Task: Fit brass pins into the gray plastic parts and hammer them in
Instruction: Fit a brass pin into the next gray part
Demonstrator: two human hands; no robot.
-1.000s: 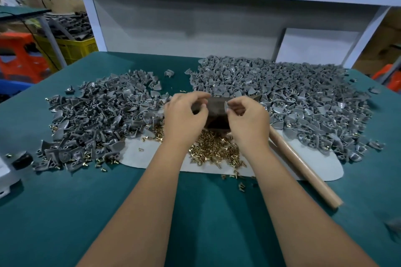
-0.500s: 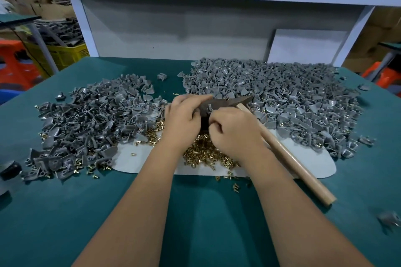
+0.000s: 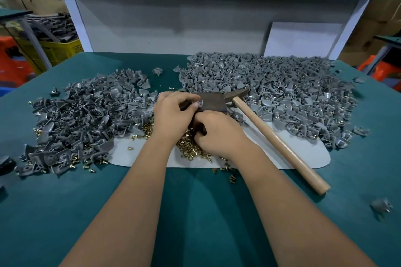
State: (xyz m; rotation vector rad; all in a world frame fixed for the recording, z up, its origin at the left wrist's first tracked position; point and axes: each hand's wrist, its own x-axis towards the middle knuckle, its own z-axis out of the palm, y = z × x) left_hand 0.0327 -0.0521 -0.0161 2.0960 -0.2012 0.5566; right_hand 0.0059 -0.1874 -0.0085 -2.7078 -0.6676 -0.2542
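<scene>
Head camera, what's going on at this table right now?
A person is fitting pins at a green table. The left hand holds a small gray part on a dark block, while the right hand reaches into the loose brass pins below it. The hammer lies unheld to the right. Heaps of gray parts sit on the left and right.

Both forearms are stretched forward, hands nearly touching. Left hand (image 3: pixel 173 112) is curled with fingertips pinched together; right hand (image 3: pixel 219 132) is curled downward, knuckles up.
</scene>
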